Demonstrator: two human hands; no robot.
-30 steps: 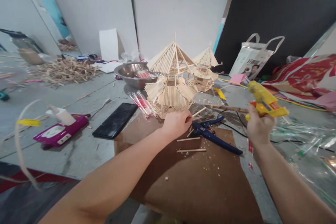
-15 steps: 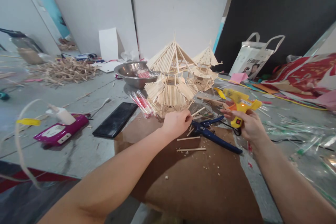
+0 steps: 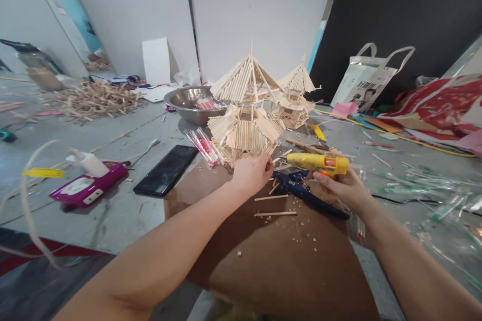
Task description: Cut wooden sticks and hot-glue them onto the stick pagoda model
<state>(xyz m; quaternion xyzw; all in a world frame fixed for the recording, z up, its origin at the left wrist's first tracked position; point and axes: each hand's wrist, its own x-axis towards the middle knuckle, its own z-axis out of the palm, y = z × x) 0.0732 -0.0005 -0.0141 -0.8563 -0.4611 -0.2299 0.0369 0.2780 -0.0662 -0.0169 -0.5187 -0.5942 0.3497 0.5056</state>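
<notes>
Brown cardboard [image 3: 293,266], far edge: right hand [image 3: 348,188] is gripping a glue gun [image 3: 311,161], ideally aiming clear of the closed left hand [image 3: 251,175].

The yellow pistol-shaped glue gun [image 3: 318,162] looks like smooth plastic. The pale tiered stick-built pavilion [image 3: 244,133] is matt, ridged wood, while the round silver metal bowl [image 3: 184,106] and flat black phone [image 3: 165,170] look glossy.

With our right grip [image 3: 342,185], we have swung the yellow glue gun [image 3: 304,161] leftward, nozzle now just beyond the blue pliers [image 3: 314,201].
</notes>
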